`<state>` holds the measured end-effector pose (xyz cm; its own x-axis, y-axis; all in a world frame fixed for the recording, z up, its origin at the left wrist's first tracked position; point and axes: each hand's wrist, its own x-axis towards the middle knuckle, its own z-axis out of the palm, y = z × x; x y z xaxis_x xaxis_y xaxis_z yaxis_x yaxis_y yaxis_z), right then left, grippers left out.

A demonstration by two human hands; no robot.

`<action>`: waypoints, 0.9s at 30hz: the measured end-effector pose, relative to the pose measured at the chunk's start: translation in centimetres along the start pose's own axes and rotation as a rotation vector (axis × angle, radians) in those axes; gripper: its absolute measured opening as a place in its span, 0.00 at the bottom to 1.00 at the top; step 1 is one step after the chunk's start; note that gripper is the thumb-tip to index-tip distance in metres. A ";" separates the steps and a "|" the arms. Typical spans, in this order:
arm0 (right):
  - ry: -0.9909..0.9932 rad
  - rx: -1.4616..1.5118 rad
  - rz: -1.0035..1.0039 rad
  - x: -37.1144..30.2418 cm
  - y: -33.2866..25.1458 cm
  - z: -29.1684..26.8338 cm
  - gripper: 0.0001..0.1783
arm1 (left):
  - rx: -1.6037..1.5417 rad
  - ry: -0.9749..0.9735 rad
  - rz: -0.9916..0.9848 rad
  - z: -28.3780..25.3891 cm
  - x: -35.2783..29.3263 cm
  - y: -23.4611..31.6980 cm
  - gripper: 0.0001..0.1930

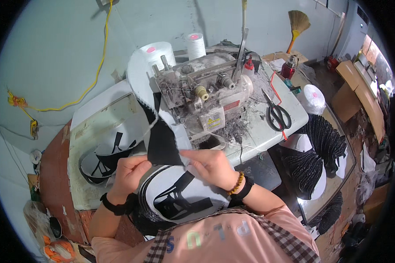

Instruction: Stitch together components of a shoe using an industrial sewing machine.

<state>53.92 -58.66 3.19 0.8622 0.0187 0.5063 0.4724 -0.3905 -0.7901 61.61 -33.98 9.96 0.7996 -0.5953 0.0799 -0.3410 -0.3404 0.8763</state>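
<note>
- Black fabric piece (163, 147): matte, with a pale, rough edge along its right side.
- Broad and fairly flat at the bottom, narrowing upward and slanting slightly left.
- Stretched between left hand (131, 173) and right hand (213, 167), pinched near its lower corners.

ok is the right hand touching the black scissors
Apart: the head view plainly shows white tabletop between the right hand and the black scissors.
</note>
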 end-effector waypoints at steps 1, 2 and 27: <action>0.024 -0.032 -0.076 0.1 -0.1 0.3 0.17 | -0.018 0.004 0.009 0.0 0.2 -0.1 0.10; 0.050 -0.063 -0.151 0.2 -0.2 0.6 0.16 | -0.037 0.008 0.018 0.2 0.4 -0.2 0.10; 0.124 -0.298 -0.258 1.2 3.5 1.0 0.20 | -0.941 0.062 -0.201 -0.7 4.9 -3.8 0.31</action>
<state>56.74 -59.10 0.71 0.6855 0.0468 0.7266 0.5807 -0.6372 -0.5067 67.17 -35.02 7.34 0.8339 -0.5405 -0.1118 0.3197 0.3078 0.8961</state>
